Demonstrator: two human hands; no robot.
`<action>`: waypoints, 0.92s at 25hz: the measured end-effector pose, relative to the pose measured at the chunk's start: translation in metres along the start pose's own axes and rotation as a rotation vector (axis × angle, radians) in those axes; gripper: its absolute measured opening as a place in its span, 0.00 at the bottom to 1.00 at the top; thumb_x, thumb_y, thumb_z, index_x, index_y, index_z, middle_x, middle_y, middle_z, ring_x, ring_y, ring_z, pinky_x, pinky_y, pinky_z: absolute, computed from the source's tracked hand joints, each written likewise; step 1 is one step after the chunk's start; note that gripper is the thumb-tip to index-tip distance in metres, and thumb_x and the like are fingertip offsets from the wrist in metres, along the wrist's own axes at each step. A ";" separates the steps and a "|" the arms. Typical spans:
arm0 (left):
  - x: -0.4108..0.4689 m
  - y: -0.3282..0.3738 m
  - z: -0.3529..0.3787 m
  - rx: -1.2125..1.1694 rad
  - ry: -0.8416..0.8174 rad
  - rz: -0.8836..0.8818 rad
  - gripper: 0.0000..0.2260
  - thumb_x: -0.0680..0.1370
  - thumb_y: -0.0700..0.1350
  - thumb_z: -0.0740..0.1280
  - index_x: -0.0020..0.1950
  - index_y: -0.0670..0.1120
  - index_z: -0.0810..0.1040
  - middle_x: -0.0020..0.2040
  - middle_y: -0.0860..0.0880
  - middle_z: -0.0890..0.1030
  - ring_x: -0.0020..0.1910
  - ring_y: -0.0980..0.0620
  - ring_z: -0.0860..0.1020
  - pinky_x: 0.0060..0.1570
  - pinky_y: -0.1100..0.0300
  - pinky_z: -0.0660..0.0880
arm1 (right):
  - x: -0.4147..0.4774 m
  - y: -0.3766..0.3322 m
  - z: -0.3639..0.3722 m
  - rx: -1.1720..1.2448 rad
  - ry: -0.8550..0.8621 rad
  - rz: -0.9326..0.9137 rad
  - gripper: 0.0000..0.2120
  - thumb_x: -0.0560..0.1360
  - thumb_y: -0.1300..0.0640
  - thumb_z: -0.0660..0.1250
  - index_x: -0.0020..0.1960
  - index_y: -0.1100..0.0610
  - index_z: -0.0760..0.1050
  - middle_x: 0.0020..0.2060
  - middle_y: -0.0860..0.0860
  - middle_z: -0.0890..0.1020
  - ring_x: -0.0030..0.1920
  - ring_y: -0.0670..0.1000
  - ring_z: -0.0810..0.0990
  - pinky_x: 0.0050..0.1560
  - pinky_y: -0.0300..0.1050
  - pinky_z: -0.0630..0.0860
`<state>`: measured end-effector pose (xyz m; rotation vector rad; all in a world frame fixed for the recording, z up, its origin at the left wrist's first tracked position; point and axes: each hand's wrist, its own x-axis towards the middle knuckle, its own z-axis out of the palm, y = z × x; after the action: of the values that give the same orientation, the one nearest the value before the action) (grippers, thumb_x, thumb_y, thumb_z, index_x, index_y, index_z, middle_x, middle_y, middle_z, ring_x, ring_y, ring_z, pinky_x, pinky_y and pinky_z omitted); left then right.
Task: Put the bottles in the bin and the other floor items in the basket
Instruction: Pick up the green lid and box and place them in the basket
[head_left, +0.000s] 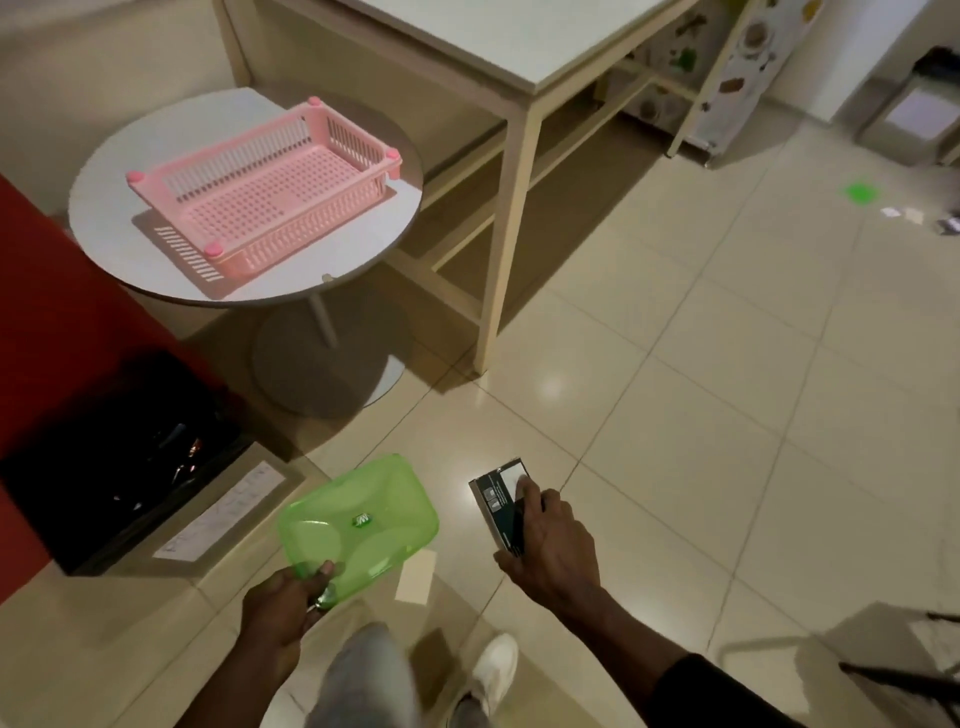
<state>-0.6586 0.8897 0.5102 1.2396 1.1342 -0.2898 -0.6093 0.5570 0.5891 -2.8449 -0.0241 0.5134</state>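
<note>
Head view, looking down at a tiled floor (675, 415). Both hands are full. The left hand (283, 608), at about seven o'clock, has its fingers curled round the near rim of a see-through green tub (358, 525), which is tilted and held off the floor. The right hand (550, 545), at five o'clock, grips a dark box (501, 506) by its long side, with one finger laid across the white patch on top.

The pink basket (265, 192) sits at ten o'clock on a round white counter (104, 208), well apart from both hands. The black bin (119, 467) stands on the floor at eight o'clock, just left of the tub; something glints inside, but it is too dark to say what. A pale card (415, 577) lies on the floor between the hands.

Far off at two o'clock, a green patch (860, 192) and a few small scraps (904, 213) lie on the tiles, past a tall square counter (519, 41) at twelve. A white shoe (496, 670) shows at six.
</note>
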 end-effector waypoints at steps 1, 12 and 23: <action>-0.004 0.004 0.010 -0.024 0.005 -0.003 0.10 0.76 0.34 0.76 0.56 0.35 0.83 0.55 0.36 0.86 0.44 0.45 0.83 0.44 0.54 0.79 | 0.013 0.004 -0.010 0.003 0.014 -0.013 0.44 0.66 0.38 0.72 0.75 0.50 0.56 0.57 0.51 0.74 0.52 0.55 0.76 0.44 0.52 0.79; 0.017 0.137 0.114 -0.328 0.008 0.104 0.10 0.78 0.35 0.73 0.58 0.39 0.83 0.56 0.40 0.87 0.53 0.44 0.84 0.50 0.50 0.79 | 0.219 -0.006 -0.103 -0.023 0.071 -0.254 0.46 0.68 0.34 0.69 0.77 0.49 0.54 0.61 0.51 0.74 0.53 0.53 0.75 0.42 0.48 0.78; 0.051 0.288 0.196 -0.677 0.140 0.188 0.08 0.80 0.35 0.68 0.58 0.40 0.83 0.57 0.41 0.88 0.57 0.45 0.85 0.54 0.50 0.78 | 0.444 -0.085 -0.227 0.012 0.135 -0.588 0.44 0.67 0.36 0.74 0.76 0.50 0.59 0.64 0.52 0.75 0.55 0.56 0.79 0.39 0.46 0.76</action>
<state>-0.3271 0.8487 0.6204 0.7570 1.0957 0.3121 -0.1121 0.6116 0.6641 -2.6634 -0.7961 0.1897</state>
